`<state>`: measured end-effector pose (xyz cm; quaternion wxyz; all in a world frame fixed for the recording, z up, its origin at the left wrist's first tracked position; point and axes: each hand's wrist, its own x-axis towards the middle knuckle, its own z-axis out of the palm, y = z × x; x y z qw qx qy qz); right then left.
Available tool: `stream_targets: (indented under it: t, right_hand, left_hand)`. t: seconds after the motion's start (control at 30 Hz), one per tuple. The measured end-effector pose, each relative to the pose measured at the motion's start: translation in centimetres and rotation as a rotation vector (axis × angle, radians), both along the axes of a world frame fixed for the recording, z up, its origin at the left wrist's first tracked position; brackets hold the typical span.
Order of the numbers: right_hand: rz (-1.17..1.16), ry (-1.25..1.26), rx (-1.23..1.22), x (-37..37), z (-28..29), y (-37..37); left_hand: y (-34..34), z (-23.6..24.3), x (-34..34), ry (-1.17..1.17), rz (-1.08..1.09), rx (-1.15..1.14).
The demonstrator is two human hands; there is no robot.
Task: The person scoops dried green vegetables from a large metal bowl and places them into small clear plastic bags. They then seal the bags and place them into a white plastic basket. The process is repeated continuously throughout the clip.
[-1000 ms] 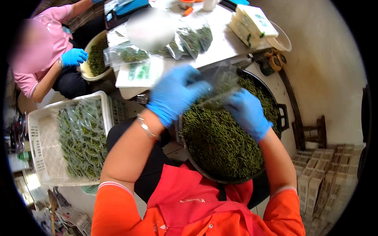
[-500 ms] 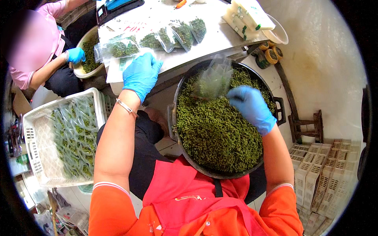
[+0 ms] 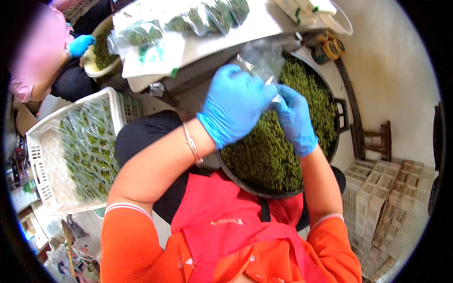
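Note:
A clear plastic bag (image 3: 258, 62) is held up over a wide black pan (image 3: 338, 141) heaped with small green peppercorns (image 3: 264, 158). My left hand (image 3: 234, 104), in a blue glove, is closed on the bag's near side. On its right edge, the fingers of my gloved right hand (image 3: 296, 123) pinch the plastic. How much the bag contains is hard to see, as it is blurred and partly behind my left hand. The pan rests over my lap, its left side hidden by my left hand and forearm.
Filled bags (image 3: 196, 21) lie in a row on the white table (image 3: 198, 49) beyond, beside flat bags (image 3: 153, 59). A white crate (image 3: 47, 162) of filled bags stands left. At upper left, a co-worker's gloved hand (image 3: 81, 45) is by a basin (image 3: 96, 73). Crates (image 3: 377, 203) are stacked right.
My left hand has come from the flat bags on the table, rightward over the pan, to the plastic bag. The right hand has closed on that bag, and the view has shifted slightly.

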<state>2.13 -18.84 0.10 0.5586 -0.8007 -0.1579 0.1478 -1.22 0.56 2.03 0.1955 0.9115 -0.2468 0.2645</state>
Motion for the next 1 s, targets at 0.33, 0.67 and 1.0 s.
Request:
stream_targets:
  t: [0.33, 0.67, 1.0]
  right_hand:
    - [0.500, -0.480, -0.838, -4.8, -6.1, 1.9]
    - [0.195, -0.520, -0.902, -4.1, -5.7, -4.6]
    - [0.133, -0.012, -0.416, -5.8, -5.7, -6.3]
  left_hand:
    - [3.1, -0.1, 0.8, 0.765, -0.161, -0.979]
    - [1.4, -2.1, 1.0, 0.944, -0.037, -0.652]
    - [-2.3, -6.4, 1.7, 1.189, -0.049, -0.623]
